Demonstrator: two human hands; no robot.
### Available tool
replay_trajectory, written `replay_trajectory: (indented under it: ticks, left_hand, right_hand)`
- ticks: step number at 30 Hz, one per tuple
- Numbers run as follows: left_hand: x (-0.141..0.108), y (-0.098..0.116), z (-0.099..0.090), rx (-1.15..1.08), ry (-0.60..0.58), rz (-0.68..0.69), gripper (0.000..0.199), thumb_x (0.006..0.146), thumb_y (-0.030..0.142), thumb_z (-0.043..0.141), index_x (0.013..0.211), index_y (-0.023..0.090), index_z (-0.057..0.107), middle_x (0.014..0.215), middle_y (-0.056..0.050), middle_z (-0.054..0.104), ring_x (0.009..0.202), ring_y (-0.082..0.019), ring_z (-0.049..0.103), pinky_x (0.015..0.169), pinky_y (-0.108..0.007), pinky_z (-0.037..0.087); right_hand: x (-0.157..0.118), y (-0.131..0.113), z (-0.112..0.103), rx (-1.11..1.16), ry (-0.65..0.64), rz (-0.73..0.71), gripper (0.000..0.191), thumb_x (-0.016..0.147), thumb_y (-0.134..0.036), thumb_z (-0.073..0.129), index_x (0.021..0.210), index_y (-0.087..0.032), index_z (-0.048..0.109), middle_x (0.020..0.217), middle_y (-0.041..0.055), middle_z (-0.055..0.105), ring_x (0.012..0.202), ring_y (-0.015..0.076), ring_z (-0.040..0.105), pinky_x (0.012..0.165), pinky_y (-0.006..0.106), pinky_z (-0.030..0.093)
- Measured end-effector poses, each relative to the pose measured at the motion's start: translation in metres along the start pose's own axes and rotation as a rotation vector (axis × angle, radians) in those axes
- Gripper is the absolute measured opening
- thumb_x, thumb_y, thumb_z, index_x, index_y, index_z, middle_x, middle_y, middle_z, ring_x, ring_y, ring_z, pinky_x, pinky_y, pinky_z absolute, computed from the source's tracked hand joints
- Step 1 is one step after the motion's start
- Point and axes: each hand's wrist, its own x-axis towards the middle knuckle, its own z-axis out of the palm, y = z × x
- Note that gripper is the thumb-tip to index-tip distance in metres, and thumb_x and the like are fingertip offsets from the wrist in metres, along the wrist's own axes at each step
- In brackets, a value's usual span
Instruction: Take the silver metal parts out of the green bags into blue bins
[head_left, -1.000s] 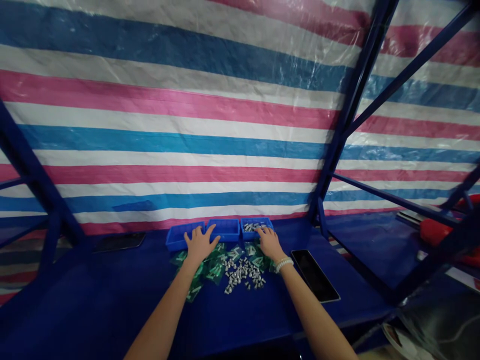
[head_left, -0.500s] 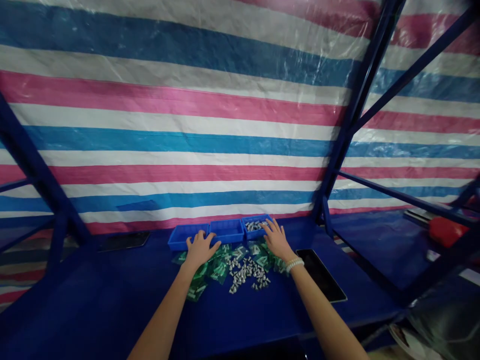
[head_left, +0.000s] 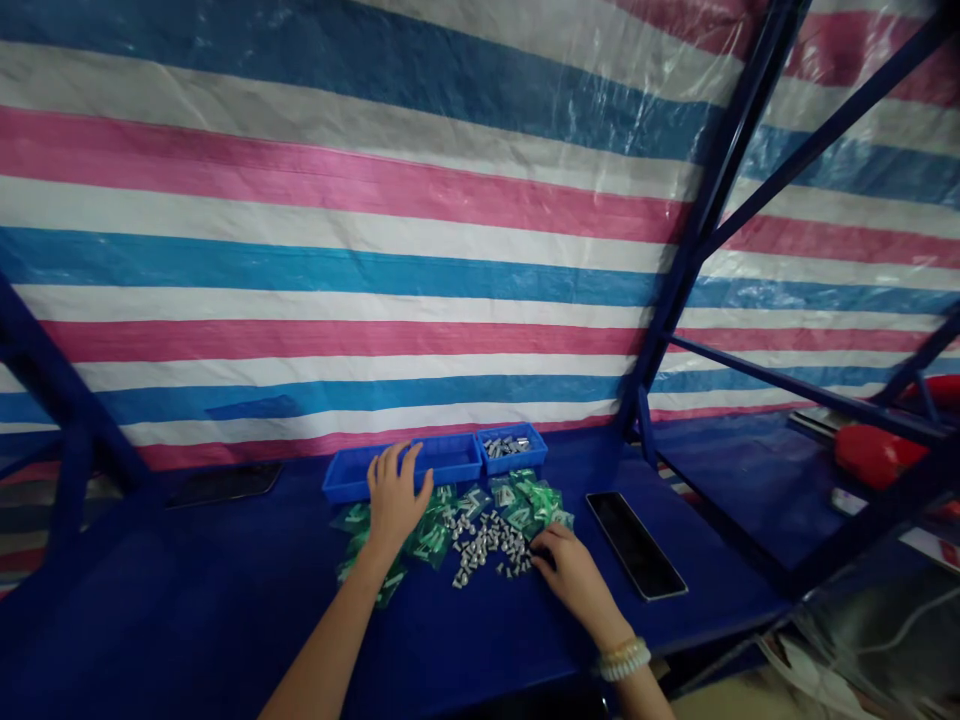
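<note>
My left hand [head_left: 396, 500] hovers with fingers spread over the front edge of the left blue bin [head_left: 346, 474], holding nothing visible. Loose silver metal pieces, which look like small screws or rivets [head_left: 491, 543], lie heaped on the blue table between my hands. At the heap's right edge is my right hand [head_left: 571, 570], fingers curled and thumb drawn toward them; what is in the pinch, if anything, is too small to see. Green-tinted small plastic bags [head_left: 431, 540] with pale pieces inside lie by my left hand. More green bags [head_left: 529, 500] lie beyond my right fingers.
A smaller blue bin [head_left: 516, 462] at the back holds more metal pieces. A dark phone-like device [head_left: 636, 545] lies right of my right hand; another flat dark device [head_left: 225, 485] lies back left. Blue metal frame posts [head_left: 679, 260] and a striped sheet [head_left: 375, 300] stand behind.
My right hand has come back from the small bin, down to the right edge of the metal pieces, and its fingers have curled. My left hand stays near the left bin. The view has shifted slightly.
</note>
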Motion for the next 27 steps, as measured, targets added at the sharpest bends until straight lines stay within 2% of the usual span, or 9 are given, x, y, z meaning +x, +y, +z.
replay_trajectory:
  ticks: [4,7,9,11,14,18,21,27]
  left_hand:
    - [-0.004,0.009,-0.004,-0.164,0.043,0.023,0.034,0.088,0.026,0.05,0.121,0.02,0.055,0.124,-0.013,0.056,0.12,-0.031,0.048,0.105,-0.049,0.034]
    - [-0.008,0.018,-0.004,-0.385,0.068,0.008,0.027,0.088,0.024,0.05,0.114,0.02,0.057,0.113,-0.011,0.062,0.111,-0.027,0.055,0.1,-0.045,0.041]
    - [-0.011,0.027,-0.003,-0.603,0.007,-0.028,0.025,0.087,0.023,0.051,0.11,0.02,0.058,0.102,-0.008,0.065,0.097,-0.023,0.062,0.091,-0.04,0.049]
    - [-0.014,0.036,-0.002,-0.817,-0.109,-0.069,0.025,0.086,0.023,0.053,0.111,0.019,0.057,0.095,-0.006,0.068,0.084,-0.019,0.066,0.081,-0.035,0.054]
    - [-0.019,0.046,-0.001,-1.0,-0.244,-0.128,0.03,0.084,0.025,0.056,0.114,0.018,0.056,0.096,-0.007,0.069,0.079,-0.017,0.067,0.078,-0.033,0.056]
    - [-0.023,0.048,0.001,-1.051,-0.232,-0.222,0.031,0.081,0.026,0.06,0.11,0.018,0.057,0.095,-0.007,0.068,0.079,-0.016,0.067,0.078,-0.033,0.057]
    - [-0.024,0.048,0.002,-1.052,-0.2,-0.274,0.028,0.078,0.027,0.063,0.104,0.018,0.059,0.09,-0.006,0.068,0.076,-0.016,0.067,0.077,-0.032,0.057]
    - [-0.023,0.05,0.003,-1.019,-0.165,-0.301,0.02,0.076,0.031,0.067,0.09,0.017,0.064,0.075,-0.003,0.065,0.069,-0.016,0.062,0.068,-0.029,0.056]
  right_hand:
    - [0.006,-0.001,0.004,0.09,0.061,-0.01,0.011,0.077,-0.015,0.055,0.076,-0.02,0.064,0.077,0.0057,0.064,0.071,0.0215,0.063,0.066,0.03,0.05]
    - [0.023,-0.014,-0.004,0.248,0.145,-0.007,0.007,0.08,-0.02,0.057,0.079,-0.019,0.063,0.07,0.0034,0.066,0.061,0.0186,0.062,0.059,0.028,0.049]
    - [0.044,-0.03,-0.011,0.349,0.181,-0.064,0.006,0.08,-0.022,0.059,0.081,-0.019,0.063,0.072,0.0033,0.068,0.063,0.018,0.063,0.062,0.027,0.05]
    - [0.071,-0.048,-0.018,0.41,0.146,-0.191,0.005,0.079,-0.021,0.06,0.081,-0.019,0.064,0.074,0.0032,0.068,0.065,0.0172,0.062,0.064,0.027,0.05]
    - [0.104,-0.07,-0.02,0.478,0.099,-0.362,0.005,0.08,-0.019,0.061,0.082,-0.018,0.065,0.074,0.0023,0.065,0.068,0.0164,0.062,0.066,0.027,0.05]
    - [0.119,-0.077,-0.012,0.502,0.026,-0.445,0.005,0.082,-0.02,0.062,0.084,-0.018,0.067,0.074,0.0016,0.064,0.069,0.0155,0.06,0.065,0.027,0.048]
    - [0.116,-0.072,-0.002,0.549,-0.003,-0.395,0.009,0.084,-0.026,0.063,0.083,-0.018,0.067,0.074,0.0016,0.063,0.068,0.0152,0.058,0.065,0.027,0.047]
    - [0.109,-0.06,0.017,0.654,-0.064,-0.256,0.03,0.091,-0.039,0.054,0.072,-0.017,0.06,0.065,-0.0019,0.055,0.061,0.0124,0.049,0.058,0.023,0.039]
